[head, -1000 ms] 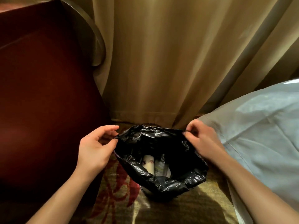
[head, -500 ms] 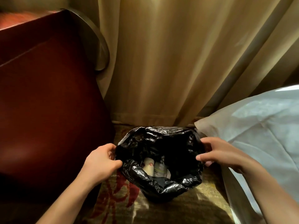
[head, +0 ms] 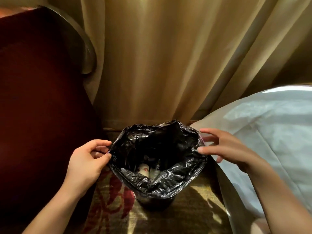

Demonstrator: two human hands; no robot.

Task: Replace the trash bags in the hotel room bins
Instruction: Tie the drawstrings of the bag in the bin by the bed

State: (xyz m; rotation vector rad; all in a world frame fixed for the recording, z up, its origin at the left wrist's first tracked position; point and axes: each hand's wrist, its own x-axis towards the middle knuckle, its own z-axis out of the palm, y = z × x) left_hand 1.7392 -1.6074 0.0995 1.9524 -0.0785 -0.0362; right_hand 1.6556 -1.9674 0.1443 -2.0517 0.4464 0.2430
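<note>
2 hands work the mouth of a black trash bag [head: 168, 181] that lines a small bin [head: 155, 204] on patterned carpet [head: 189, 218].
The left hand [head: 87, 160], at the bag's 9 o'clock, pinches the rim between thumb and forefinger. The right hand [head: 227, 147], at 3 o'clock, has its fingers spread, thumb tip touching the rim. Pale rubbish [head: 145, 169] lies at the bottom. A dark red armchair [head: 42, 98] stands at the bin's 9 o'clock, a tan curtain [head: 160, 65] at 12 and white bedding [head: 270, 132] at 3.
</note>
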